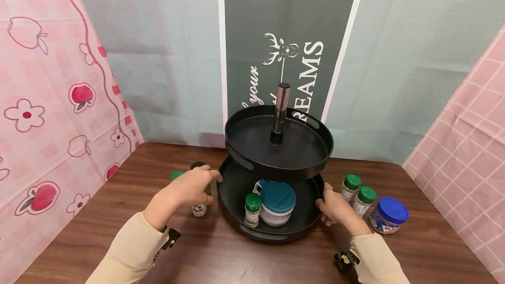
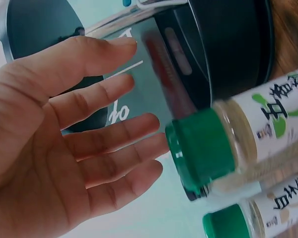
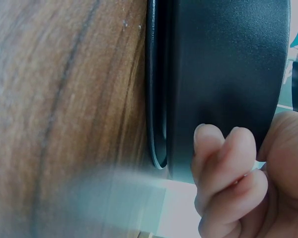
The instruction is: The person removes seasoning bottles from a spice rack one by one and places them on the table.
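Observation:
A black two-tier round tray (image 1: 252,139) with a metal post stands on the table. Its lower tier (image 1: 235,187) holds a green-capped spice jar (image 1: 252,214) and a white tub with a teal lid (image 1: 278,198). At the right rim, my right hand (image 1: 337,207) grips the lower tier, curled fingers (image 3: 231,158) against the outer wall and thumb over the edge. My left hand (image 1: 193,186) is by the left rim, fingers loosely extended and holding nothing. Close to those fingers is a green-capped spice jar (image 2: 203,148), with a second green-capped jar (image 2: 228,221) beside it.
Right of the tray stand two green-capped spice jars (image 1: 350,185) (image 1: 364,200) and a blue-lidded jar (image 1: 388,215). A dark-capped bottle (image 1: 198,165) is partly hidden behind my left hand. Grey-green cloth (image 1: 173,78) hangs behind the wooden table (image 1: 158,157), pink cloth at both sides.

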A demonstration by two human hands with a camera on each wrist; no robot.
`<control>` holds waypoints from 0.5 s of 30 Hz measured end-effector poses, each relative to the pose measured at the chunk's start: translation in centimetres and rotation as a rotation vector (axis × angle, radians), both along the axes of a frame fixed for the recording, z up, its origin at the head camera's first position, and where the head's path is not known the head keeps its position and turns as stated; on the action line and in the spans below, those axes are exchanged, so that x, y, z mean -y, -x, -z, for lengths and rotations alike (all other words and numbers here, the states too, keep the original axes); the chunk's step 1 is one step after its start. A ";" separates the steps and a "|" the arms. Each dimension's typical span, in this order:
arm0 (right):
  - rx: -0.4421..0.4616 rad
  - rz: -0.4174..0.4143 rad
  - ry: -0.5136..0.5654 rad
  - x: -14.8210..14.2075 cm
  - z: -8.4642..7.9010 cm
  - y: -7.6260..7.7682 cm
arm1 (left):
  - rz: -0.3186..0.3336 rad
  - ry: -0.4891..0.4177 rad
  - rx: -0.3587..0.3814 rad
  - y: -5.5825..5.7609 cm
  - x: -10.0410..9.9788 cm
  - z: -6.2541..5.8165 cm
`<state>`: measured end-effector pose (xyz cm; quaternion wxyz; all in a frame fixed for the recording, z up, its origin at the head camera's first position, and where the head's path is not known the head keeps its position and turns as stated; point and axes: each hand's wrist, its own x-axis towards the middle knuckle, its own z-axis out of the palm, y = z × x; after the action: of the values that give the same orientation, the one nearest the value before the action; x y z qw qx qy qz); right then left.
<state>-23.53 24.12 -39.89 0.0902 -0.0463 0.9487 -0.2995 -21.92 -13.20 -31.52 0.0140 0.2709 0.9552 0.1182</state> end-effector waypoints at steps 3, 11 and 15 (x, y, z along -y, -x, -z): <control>0.007 -0.002 0.001 0.0 0.0 0.1 | 0.040 -0.017 -0.007 0.0 -0.4 0.1; 0.003 -0.008 -0.004 0.1 0.0 0.1 | 0.110 -0.031 -0.001 -0.1 -1.5 0.2; 0.001 -0.006 -0.005 0.0 -0.1 0.0 | 0.156 -0.044 -0.029 -0.2 -2.3 0.4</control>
<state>-23.50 24.07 -39.75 0.0915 -0.0490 0.9493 -0.2968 -21.76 -10.91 -31.88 0.0036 0.3465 0.9284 0.1340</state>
